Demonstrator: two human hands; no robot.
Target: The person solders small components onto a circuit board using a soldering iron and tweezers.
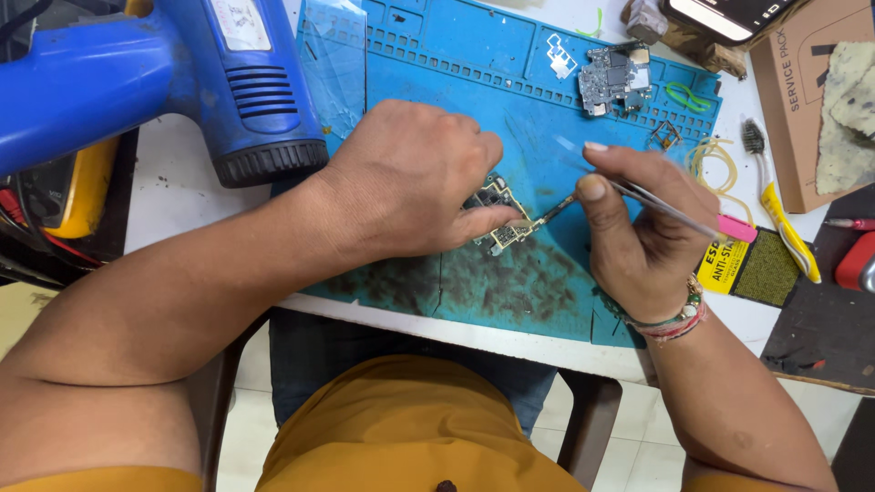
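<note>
My left hand point(410, 178) rests on the blue work mat point(474, 82) and pins a small phone circuit board point(497, 214) under its fingers and thumb. My right hand point(643, 228) holds metal tweezers point(638, 193) with a pink rear tip. The tweezer points touch the right edge of that board, where a thin strip sticks out. Most of the board is hidden under my left fingers.
A blue heat gun point(182, 73) lies at the upper left. A second circuit board point(612, 77) sits at the mat's far right. A yellow-handled brush point(775, 196), a black anti-static pad point(756, 269), rubber bands point(715, 159) and a cardboard box point(811, 100) lie to the right.
</note>
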